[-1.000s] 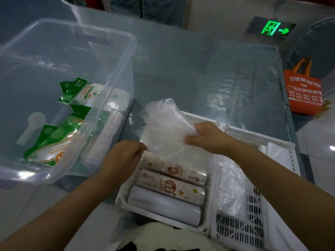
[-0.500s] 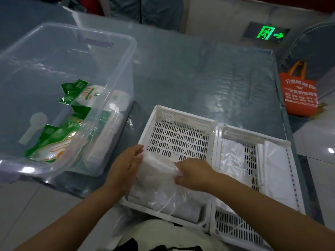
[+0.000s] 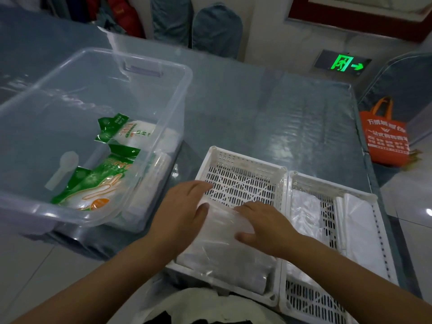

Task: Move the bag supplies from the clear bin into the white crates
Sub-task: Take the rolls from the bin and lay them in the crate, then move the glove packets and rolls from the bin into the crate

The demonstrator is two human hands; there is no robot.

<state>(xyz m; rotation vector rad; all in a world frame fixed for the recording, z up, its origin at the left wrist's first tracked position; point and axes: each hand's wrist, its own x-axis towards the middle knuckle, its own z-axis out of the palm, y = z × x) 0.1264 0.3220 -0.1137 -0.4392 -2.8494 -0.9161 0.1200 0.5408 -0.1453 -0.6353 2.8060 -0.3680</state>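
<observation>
Green exit sign (image 3: pixel 343 63) glows on white wall (image 3: pixel 268 38).

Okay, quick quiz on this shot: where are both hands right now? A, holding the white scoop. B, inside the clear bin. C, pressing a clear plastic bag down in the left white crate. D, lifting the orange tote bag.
C: the left hand and right hand both lie on the clear plastic bag in the left white crate, away from the clear bin.

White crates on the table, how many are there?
2. The left white crate sits beside the clear bin, under both hands; the right white crate touches its right side. None seems hidden.
</observation>
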